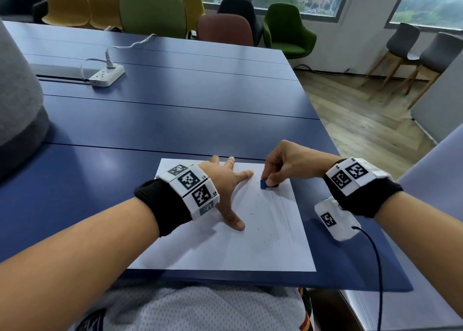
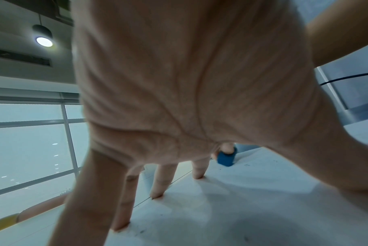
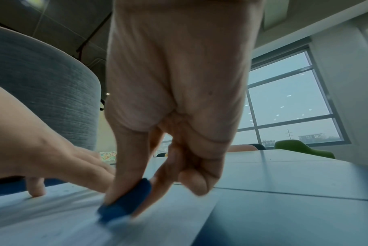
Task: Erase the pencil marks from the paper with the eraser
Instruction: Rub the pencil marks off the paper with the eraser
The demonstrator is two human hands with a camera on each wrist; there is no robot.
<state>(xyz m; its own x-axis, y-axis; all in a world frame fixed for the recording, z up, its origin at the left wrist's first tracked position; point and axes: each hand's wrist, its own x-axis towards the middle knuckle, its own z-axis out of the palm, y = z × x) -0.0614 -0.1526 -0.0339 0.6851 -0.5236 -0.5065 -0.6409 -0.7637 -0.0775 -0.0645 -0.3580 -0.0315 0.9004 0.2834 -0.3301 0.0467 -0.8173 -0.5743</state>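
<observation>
Here, the right hand (image 1: 288,163) pinches a blue blocky eraser (image 1: 264,183) on smooth paper (image 1: 225,250).

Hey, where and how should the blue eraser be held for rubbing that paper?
Pinch the eraser by its two broad sides near the upper end, coming from above, as the right hand does. It stands tilted with its lower end on the paper, so that end probably needs to stay bare.
</observation>
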